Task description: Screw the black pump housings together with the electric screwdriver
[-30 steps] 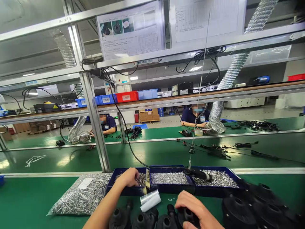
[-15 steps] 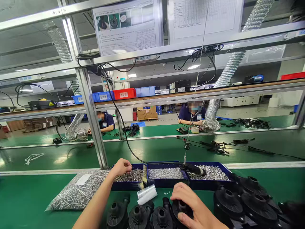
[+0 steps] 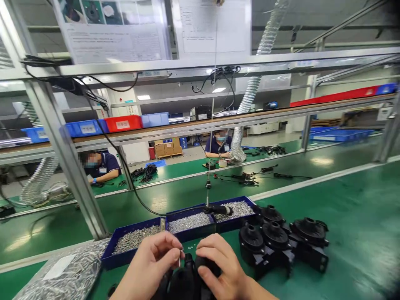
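Note:
Between the thumb and forefinger of my left hand (image 3: 154,260) is a thin silver screw (image 3: 179,261), held roughly upright. It is just above a row of black round plastic housings with spouts, largely hidden by my hands. My right hand (image 3: 220,264) is curled over one black housing (image 3: 206,263) at the front, fingers on its far side. Another black housing (image 3: 184,283) sits between the hands. Beyond them stand a blue bin of screws (image 3: 108,255), a middle blue bin of small silver parts (image 3: 192,234) and a right blue bin (image 3: 229,225) of metal pieces.
A black screwdriver (image 3: 221,210) hangs on a cable over the bins. Several black housings (image 3: 275,235) stand to the right. A clear bag of metal parts (image 3: 67,277) lies at left. A metal post (image 3: 62,154) rises behind. Two people work at the far bench.
My left hand has come back from the left bin to the housings with a screw. My right hand stays on a housing. The view has turned right.

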`<state>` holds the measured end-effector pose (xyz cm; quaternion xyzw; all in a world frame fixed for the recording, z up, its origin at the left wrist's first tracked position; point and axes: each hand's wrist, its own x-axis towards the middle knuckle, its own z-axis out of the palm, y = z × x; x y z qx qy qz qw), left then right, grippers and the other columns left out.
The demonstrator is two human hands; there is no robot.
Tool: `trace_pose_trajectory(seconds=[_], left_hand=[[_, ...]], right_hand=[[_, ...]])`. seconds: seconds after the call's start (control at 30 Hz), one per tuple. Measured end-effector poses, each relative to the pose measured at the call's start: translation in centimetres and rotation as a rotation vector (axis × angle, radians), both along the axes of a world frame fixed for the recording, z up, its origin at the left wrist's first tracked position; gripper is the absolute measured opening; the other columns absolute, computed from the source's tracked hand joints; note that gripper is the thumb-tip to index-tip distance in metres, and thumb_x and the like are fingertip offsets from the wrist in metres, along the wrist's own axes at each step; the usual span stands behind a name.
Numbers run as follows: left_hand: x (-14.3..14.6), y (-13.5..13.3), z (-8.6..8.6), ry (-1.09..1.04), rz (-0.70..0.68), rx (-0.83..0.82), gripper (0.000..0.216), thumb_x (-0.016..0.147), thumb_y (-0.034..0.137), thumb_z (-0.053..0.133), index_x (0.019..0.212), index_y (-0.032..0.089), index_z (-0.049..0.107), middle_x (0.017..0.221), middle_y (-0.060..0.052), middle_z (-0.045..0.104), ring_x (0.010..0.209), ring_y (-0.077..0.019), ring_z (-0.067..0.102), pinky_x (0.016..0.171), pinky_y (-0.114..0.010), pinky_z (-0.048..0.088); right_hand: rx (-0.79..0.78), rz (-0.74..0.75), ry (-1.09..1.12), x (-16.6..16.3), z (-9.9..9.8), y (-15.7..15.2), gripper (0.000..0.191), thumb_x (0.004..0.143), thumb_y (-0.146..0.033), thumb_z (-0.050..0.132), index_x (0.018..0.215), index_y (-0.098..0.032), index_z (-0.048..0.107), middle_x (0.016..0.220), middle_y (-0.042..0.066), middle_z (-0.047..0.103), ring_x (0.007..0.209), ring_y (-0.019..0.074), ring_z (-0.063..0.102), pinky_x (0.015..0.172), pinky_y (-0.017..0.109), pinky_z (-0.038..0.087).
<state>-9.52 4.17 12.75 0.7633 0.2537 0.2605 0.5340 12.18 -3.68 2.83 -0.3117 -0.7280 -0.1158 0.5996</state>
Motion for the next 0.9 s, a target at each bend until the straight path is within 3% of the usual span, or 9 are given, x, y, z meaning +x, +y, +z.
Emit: trace_pose_trajectory(seconds=[0.1,0.27,0.4,0.57,0.7,0.8,0.9], left_hand=[[1.3,-1.1,-2.3,-0.048,-0.081,-0.155,0.046,0.086,0.062,0.086,0.092,0.020,0.066,0.083,-0.007,0.074,0.072,-0.0183,0.067,0.068,-0.028,0.053],[3.0,0.3,-6.0,-0.180,-0.112,-0.353,0.056,0.077,0.062,0.095,0.092,0.019,0.063,0.079,-0.007,0.071,0.063,-0.0149,0.063,0.059,-0.023,0.048],[3.5,-0.2,-5.3,-0.170,-0.073,-0.328,0.053,0.079,0.060,0.094,0.091,0.016,0.068,0.075,-0.004,0.066,0.065,-0.0137,0.061,0.062,-0.023,0.047],[3.8,-1.4,-3.6,-0.118,-0.026,-0.146,0.052,0.085,0.064,0.086,0.085,0.014,0.069,0.073,-0.003,0.064,0.067,-0.0146,0.059,0.067,-0.025,0.050],[4.2,-1.1,-3.9,-0.078,-0.006,-0.081,0.049,0.088,0.062,0.081,0.087,0.015,0.069,0.074,-0.004,0.066,0.068,-0.0166,0.060,0.067,-0.026,0.049],[4.1,-0.9,-4.3,-0.036,0.028,0.000,0.039,0.093,0.055,0.073,0.089,0.016,0.069,0.078,-0.004,0.067,0.073,-0.0187,0.062,0.069,-0.027,0.049],[3.8,-1.4,-4.6,0.136,0.008,0.177,0.024,0.097,0.040,0.063,0.089,0.019,0.070,0.081,-0.003,0.069,0.079,-0.0197,0.063,0.074,-0.028,0.046]], right_hand=[[0.082,-0.017,0.019,-0.4,0.2,-0.5,0.022,0.110,-0.032,0.054,0.125,-0.018,0.061,0.101,0.010,0.070,0.083,0.0239,0.064,0.072,0.039,0.050],[0.067,0.003,0.090,0.0,0.6,-0.5,0.021,0.109,-0.036,0.056,0.118,-0.018,0.065,0.093,0.008,0.070,0.079,0.0219,0.064,0.070,0.037,0.049],[0.011,0.051,0.144,0.3,0.7,-0.5,0.019,0.101,-0.025,0.065,0.119,-0.018,0.067,0.093,0.007,0.070,0.080,0.0213,0.064,0.071,0.036,0.051],[-0.051,0.088,0.187,-0.2,0.7,-0.6,0.019,0.097,-0.012,0.067,0.114,-0.020,0.069,0.094,0.004,0.072,0.081,0.0190,0.065,0.074,0.033,0.051],[-0.118,0.032,0.191,-0.2,0.6,-0.4,0.007,0.103,-0.014,0.066,0.104,-0.020,0.069,0.091,0.003,0.071,0.080,0.0182,0.064,0.075,0.032,0.048],[-0.109,-0.032,0.125,1.6,1.2,-0.7,0.009,0.107,-0.017,0.063,0.099,-0.018,0.069,0.089,0.004,0.070,0.079,0.0186,0.062,0.075,0.033,0.046],[-0.397,0.032,0.096,4.8,2.1,-1.4,0.011,0.101,-0.016,0.071,0.091,-0.020,0.071,0.086,0.001,0.072,0.079,0.0173,0.065,0.074,0.029,0.047]])
